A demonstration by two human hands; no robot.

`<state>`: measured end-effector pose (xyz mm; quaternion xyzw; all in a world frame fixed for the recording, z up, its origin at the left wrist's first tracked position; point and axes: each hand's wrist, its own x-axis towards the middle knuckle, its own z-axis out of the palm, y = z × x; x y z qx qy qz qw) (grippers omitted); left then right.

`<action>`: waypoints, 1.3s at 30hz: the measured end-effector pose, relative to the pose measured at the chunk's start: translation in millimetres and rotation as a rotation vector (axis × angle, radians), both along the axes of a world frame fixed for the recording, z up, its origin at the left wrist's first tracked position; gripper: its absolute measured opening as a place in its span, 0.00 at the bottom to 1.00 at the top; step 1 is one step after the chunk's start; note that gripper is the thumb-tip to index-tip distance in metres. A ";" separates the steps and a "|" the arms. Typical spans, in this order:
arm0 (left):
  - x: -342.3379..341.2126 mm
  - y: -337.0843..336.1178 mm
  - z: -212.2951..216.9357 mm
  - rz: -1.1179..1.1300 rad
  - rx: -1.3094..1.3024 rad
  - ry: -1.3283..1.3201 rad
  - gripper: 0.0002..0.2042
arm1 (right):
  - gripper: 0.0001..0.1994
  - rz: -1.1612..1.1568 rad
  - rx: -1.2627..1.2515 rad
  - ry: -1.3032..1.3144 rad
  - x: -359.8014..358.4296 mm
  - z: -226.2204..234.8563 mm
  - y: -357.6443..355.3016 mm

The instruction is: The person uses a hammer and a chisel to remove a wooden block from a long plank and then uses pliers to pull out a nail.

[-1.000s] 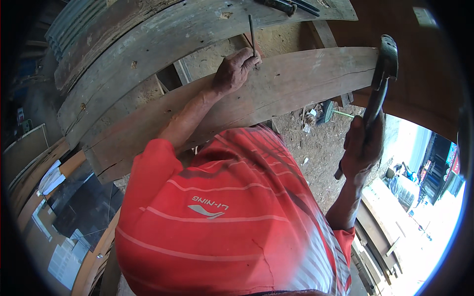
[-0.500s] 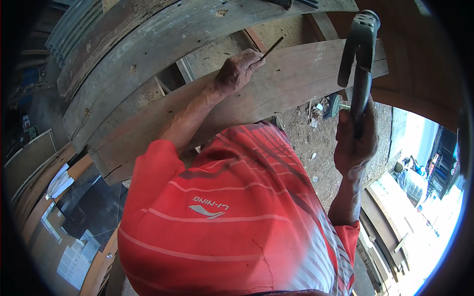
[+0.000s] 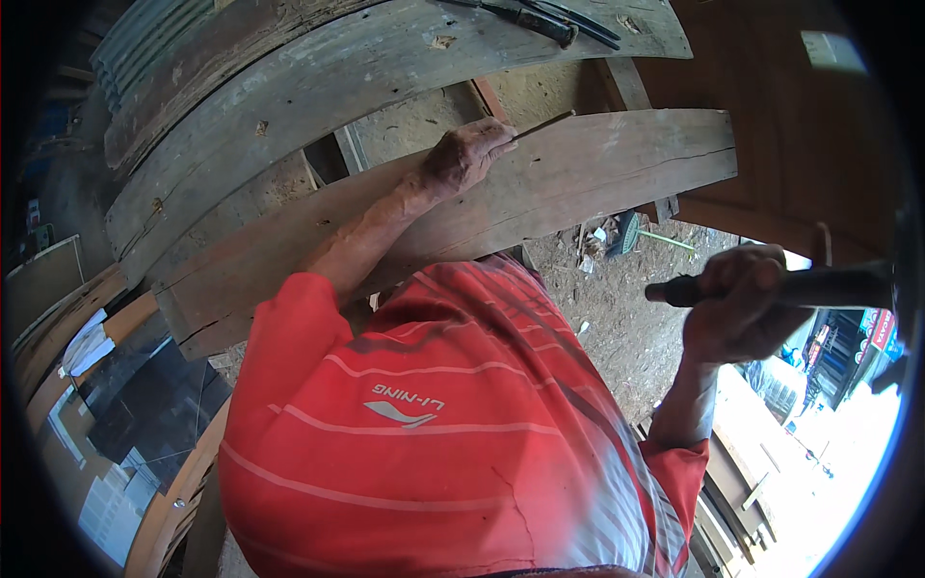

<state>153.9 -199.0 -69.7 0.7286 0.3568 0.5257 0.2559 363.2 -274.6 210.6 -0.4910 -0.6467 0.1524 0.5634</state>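
Observation:
My left hand (image 3: 467,159) is closed on a thin brown rod (image 3: 547,125), which points to the right over the far edge of a weathered plank (image 3: 597,178). That hand and its forearm lie over the plank. At the right, my right hand (image 3: 737,308) grips the dark handle of a claw hammer (image 3: 838,287), with the handle's butt end sticking out to the left. The hammer's head is at the dark right rim and hard to make out. A long crack runs near the plank's right end.
Another wide plank (image 3: 337,72) lies farther off, with dark long-handled tools (image 3: 544,24) on it. Corrugated sheeting (image 3: 145,48) stands at far left. A brown wooden panel (image 3: 771,135) is at the right. Below lies littered dirt ground (image 3: 617,318). Boards (image 3: 737,472) lie at lower right.
My right hand has swung the hammer from upright to lying sideways, its head now at the right rim. My left hand stays at the plank, and the rod has tipped flatter.

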 end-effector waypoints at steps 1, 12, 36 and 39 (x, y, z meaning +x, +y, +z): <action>-0.1 -0.5 2.2 -0.005 -0.009 0.009 0.07 | 0.27 -0.014 -0.229 -0.346 11.3 -10.9 -7.0; -8.6 5.4 -6.4 -0.002 -0.203 -0.099 0.04 | 0.24 -0.130 -0.467 -0.457 30.5 -12.5 -16.0; -0.9 2.1 3.8 0.010 -0.005 0.035 0.07 | 0.28 0.048 -0.433 -0.704 6.4 -40.9 -12.9; -4.3 0.4 2.9 -0.020 -0.074 0.081 0.08 | 0.27 0.136 -0.632 -0.660 11.6 -26.0 -8.0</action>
